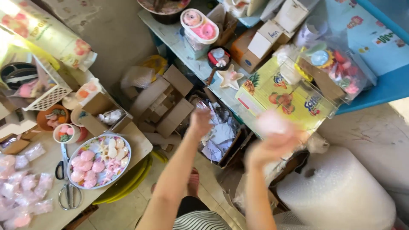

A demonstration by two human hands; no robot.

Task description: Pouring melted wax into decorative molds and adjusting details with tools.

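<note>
A pale pink, soft-looking item sits in the right hand, raised in front of a yellow fruit-printed carton; motion blur hides its shape, and I cannot tell how the fingers close on it. The left hand reaches forward over an open box of paper scraps, fingers loosely curled and holding nothing visible. With a hold that unclear, the pink item could slip and fall among the scraps. To the left, a counter carries a plate of pink pieces and scissors. A roll of bubble wrap lies on the tiled floor of a crowded workroom.
</note>
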